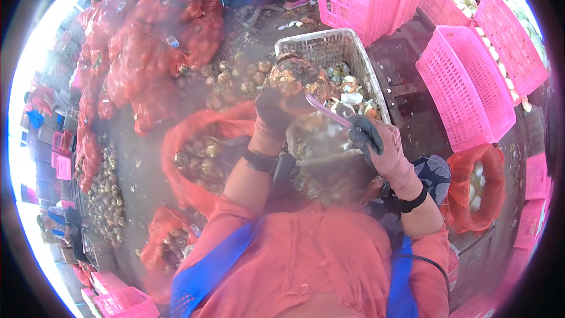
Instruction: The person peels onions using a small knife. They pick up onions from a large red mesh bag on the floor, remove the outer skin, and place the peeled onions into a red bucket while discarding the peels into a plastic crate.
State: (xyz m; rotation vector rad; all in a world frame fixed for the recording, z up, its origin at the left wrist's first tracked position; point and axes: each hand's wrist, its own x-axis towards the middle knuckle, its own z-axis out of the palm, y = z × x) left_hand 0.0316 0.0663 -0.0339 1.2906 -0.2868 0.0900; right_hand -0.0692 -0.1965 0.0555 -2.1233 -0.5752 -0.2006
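My left hand point(273, 109), in a dark glove, is closed around the lower side of a large, ragged brown onion point(299, 78). Its outline is blurred, and the fingers are partly hidden. My right hand point(376, 144), gloved in grey and black, grips a slim knife point(328, 111) of pale purple colour. The knife slants up and left, its far end at the onion's lower edge; whether it touches cannot be told. Below both hands stands a whitish plastic crate point(371, 68) holding onion skins and scraps point(352, 99).
An open red mesh sack point(176, 135) of onions lies left of the crate. Red sacks point(159, 29) pile up behind it, with loose onions point(226, 76) on the floor. Pink crates point(465, 88) stand to the right, above a red sack point(477, 200) with peeled white onions.
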